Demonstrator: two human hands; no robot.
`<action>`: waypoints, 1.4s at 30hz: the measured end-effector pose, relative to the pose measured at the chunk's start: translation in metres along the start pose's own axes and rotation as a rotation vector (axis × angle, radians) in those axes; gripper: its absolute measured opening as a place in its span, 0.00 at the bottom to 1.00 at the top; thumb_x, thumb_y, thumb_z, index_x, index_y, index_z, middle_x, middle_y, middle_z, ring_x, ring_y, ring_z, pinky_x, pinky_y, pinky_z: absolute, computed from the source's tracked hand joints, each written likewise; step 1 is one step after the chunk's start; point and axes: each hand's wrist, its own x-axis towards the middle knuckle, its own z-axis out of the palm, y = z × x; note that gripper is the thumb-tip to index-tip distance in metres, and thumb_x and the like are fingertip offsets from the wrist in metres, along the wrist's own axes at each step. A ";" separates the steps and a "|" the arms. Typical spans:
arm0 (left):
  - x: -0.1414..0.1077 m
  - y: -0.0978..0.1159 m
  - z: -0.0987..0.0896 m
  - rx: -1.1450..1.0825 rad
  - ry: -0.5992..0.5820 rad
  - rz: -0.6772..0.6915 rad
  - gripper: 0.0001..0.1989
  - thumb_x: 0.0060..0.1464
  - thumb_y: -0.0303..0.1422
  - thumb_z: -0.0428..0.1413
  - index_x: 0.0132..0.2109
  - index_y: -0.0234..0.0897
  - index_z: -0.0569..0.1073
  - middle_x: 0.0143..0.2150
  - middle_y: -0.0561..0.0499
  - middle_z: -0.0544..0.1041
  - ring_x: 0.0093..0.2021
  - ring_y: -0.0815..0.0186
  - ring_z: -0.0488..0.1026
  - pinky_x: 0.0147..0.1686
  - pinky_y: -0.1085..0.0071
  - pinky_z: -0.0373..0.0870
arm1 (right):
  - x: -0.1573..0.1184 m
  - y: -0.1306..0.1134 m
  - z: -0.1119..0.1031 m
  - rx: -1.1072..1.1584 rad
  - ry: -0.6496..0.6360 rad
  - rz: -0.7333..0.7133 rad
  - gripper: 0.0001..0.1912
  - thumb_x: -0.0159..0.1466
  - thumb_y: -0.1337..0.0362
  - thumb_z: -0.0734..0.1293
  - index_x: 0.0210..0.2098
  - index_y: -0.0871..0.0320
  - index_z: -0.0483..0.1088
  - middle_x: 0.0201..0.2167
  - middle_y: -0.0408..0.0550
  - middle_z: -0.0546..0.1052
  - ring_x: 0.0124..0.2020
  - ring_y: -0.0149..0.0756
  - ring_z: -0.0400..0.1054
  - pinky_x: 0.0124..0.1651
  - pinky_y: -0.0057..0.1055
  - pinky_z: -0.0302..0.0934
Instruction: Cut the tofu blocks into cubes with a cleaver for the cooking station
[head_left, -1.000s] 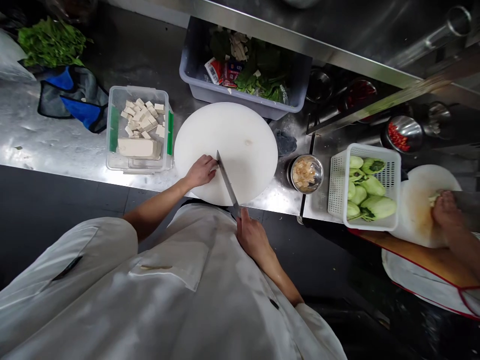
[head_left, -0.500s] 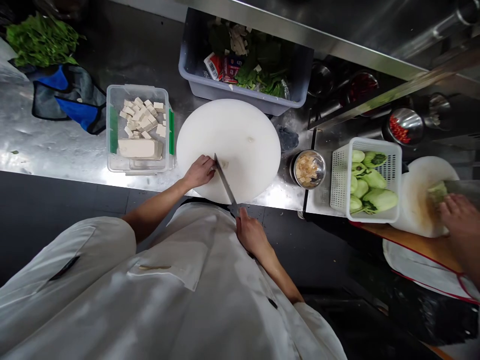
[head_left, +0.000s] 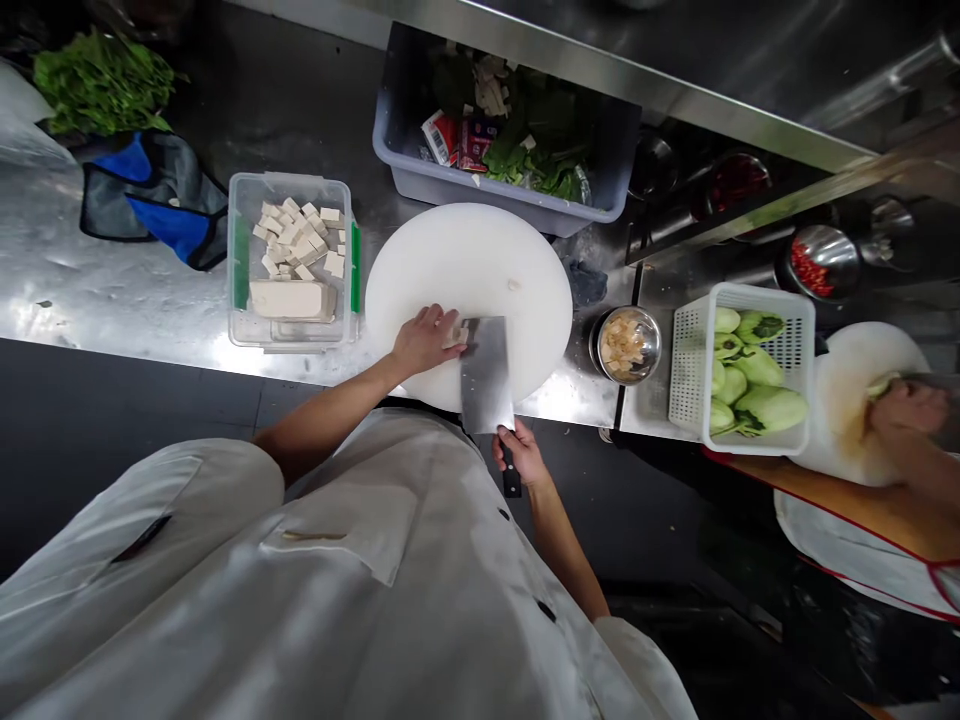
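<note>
Flat on the round white cutting board (head_left: pixel 420 260) lies the blade of a cleaver (head_left: pixel 486 370), turned broadside up. My right hand (head_left: pixel 523 455) is closed round its black handle at the board's near edge. My left hand (head_left: pixel 426 340) rests on the board just left of the blade. Its thumb and fingers close around small pale pieces (head_left: pixel 459 334) beside the blade; their kind is unclear. A pale flake (head_left: pixel 513 285) lies farther up the board. To the left, a clear plastic box (head_left: pixel 251 195) holds white tofu cubes (head_left: pixel 300 240) and a larger tofu block (head_left: pixel 291 299).
A grey bin (head_left: pixel 480 190) of greens and wrappers stands behind the board. To the right are a metal bowl (head_left: pixel 625 345) of pale slices and a white basket (head_left: pixel 757 445) of green vegetables. A co-worker's hand (head_left: pixel 911 405) works at another board (head_left: pixel 840 400). Cloth (head_left: pixel 154 205) lies left.
The cleaver has turned from edge-on to lying broadside, with its handle farther right. My left hand has moved right and now grips the pale pieces. The co-worker's hand has shifted.
</note>
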 end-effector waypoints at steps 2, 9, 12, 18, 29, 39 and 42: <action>-0.001 -0.001 -0.006 0.061 -0.028 -0.019 0.24 0.64 0.47 0.55 0.60 0.39 0.71 0.56 0.36 0.71 0.55 0.46 0.71 0.45 0.57 0.73 | 0.020 -0.013 0.024 -0.045 -0.139 -0.023 0.17 0.65 0.47 0.67 0.35 0.52 0.61 0.17 0.32 0.67 0.13 0.27 0.57 0.18 0.26 0.50; 0.007 -0.117 -0.094 0.121 0.257 -0.385 0.21 0.66 0.47 0.50 0.56 0.39 0.72 0.56 0.37 0.70 0.55 0.46 0.72 0.49 0.57 0.71 | 0.072 -0.084 0.103 -0.144 -0.408 -0.151 0.13 0.68 0.52 0.66 0.39 0.55 0.65 0.18 0.30 0.68 0.14 0.24 0.59 0.22 0.23 0.54; 0.014 -0.179 -0.132 0.106 0.420 -0.527 0.20 0.64 0.45 0.53 0.57 0.39 0.71 0.57 0.37 0.70 0.56 0.46 0.73 0.52 0.55 0.70 | 0.070 -0.092 0.105 -0.160 -0.397 -0.174 0.11 0.70 0.54 0.63 0.39 0.55 0.64 0.18 0.30 0.68 0.15 0.22 0.59 0.23 0.21 0.52; 0.009 -0.176 -0.113 0.038 0.408 -0.506 0.10 0.60 0.31 0.52 0.47 0.35 0.74 0.46 0.40 0.77 0.49 0.50 0.76 0.53 0.55 0.71 | 0.032 -0.057 0.021 0.021 0.060 -0.135 0.19 0.65 0.46 0.68 0.33 0.52 0.58 0.19 0.31 0.67 0.14 0.26 0.59 0.19 0.25 0.52; 0.110 0.029 0.018 -0.268 0.026 0.145 0.20 0.61 0.27 0.55 0.60 0.35 0.71 0.54 0.40 0.71 0.50 0.57 0.75 0.58 0.58 0.73 | 0.054 -0.071 -0.006 0.056 0.162 -0.134 0.21 0.60 0.46 0.70 0.32 0.52 0.58 0.16 0.31 0.67 0.12 0.26 0.59 0.16 0.24 0.50; 0.264 -0.023 -0.121 -0.206 0.641 -0.050 0.12 0.64 0.25 0.51 0.52 0.37 0.72 0.52 0.41 0.71 0.57 0.53 0.71 0.60 0.53 0.65 | 0.042 -0.141 -0.008 -0.035 0.091 -0.318 0.17 0.67 0.49 0.67 0.33 0.53 0.61 0.18 0.33 0.68 0.14 0.26 0.60 0.19 0.24 0.53; 0.223 -0.066 -0.141 -0.164 0.528 -0.057 0.08 0.63 0.29 0.53 0.47 0.36 0.74 0.44 0.43 0.74 0.49 0.54 0.74 0.55 0.55 0.68 | 0.042 -0.129 -0.023 -0.124 0.080 -0.255 0.18 0.67 0.46 0.67 0.34 0.53 0.62 0.18 0.33 0.68 0.14 0.27 0.60 0.20 0.25 0.53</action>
